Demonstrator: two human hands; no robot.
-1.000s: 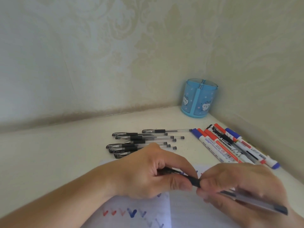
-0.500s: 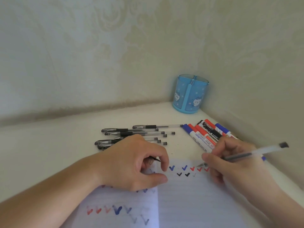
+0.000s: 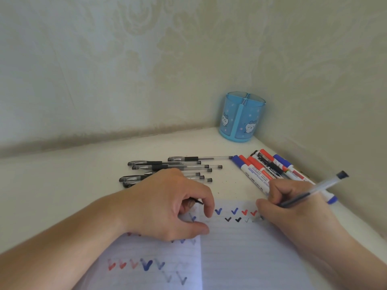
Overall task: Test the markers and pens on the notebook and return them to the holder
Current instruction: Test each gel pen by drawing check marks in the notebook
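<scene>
- Testing a gel pen (image 3: 310, 190) right now: our right hand (image 3: 293, 208) is pinched around its clear barrel, tip down on the notebook (image 3: 251, 258) at the end of the second row of ticks.
- Our left hand (image 3: 167, 206) lies curled on the page near the fold, fingers closed over a small dark piece, likely the pen's cap; most of it is hidden, so we can't confirm.
- Progress: the top row on the right page has blue and red ticks, the row under it black ticks and a couple of thin faint ones. More red, blue and grey ticks on the left page. We judge the markers are done and the pens just begun.
- Left to do: a bundle of gel pens (image 3: 167, 170) lies capped on the table (image 3: 62, 195) behind our left hand; markers (image 3: 261, 170) lie side by side near the right wall.
- Nothing returned yet: the holder (image 3: 240, 118) in the corner looks empty.
- Materials: holder is translucent blue plastic, round, with dividers and cartoon prints. Pens are slim clear tubes with black grips and caps. Markers are fatter white barrels with red, blue and black caps. Paper is lined, matte.
</scene>
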